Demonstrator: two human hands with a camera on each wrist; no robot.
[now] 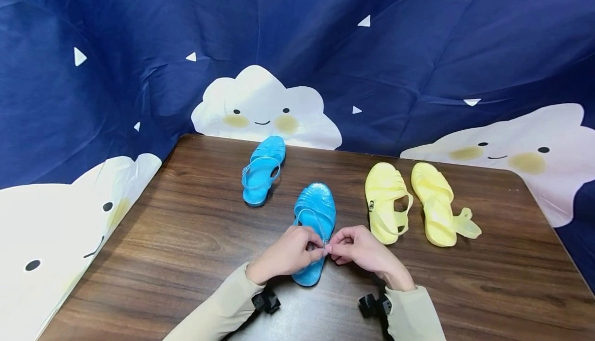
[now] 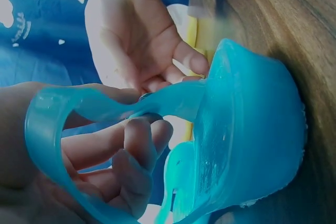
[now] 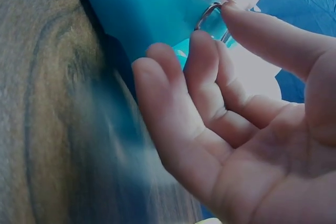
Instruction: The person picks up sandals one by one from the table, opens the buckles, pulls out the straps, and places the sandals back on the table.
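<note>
A blue jelly sandal (image 1: 316,201) lies on the table, toe away from me, between my two hands. At its right side, my left hand (image 1: 293,252) pinches the thin ankle strap, its thumb and fingertips meeting the other hand's. The left wrist view shows the blue strap (image 2: 47,124) looping past the left fingers from the sandal's heel (image 2: 257,124). My right hand (image 1: 364,250) has its thumb and forefinger at the strap's small metal buckle (image 3: 207,14), pinching it. Fingertips partly hide the buckle.
The other blue sandal (image 1: 262,173) stands farther back on the left, its strap looped over the heel. Two yellow sandals (image 1: 383,201) lie to the right, the outer one (image 1: 434,206) with its strap flopped sideways. A dark blue cloud-patterned cloth (image 1: 325,46) hangs behind the wooden table (image 1: 186,227).
</note>
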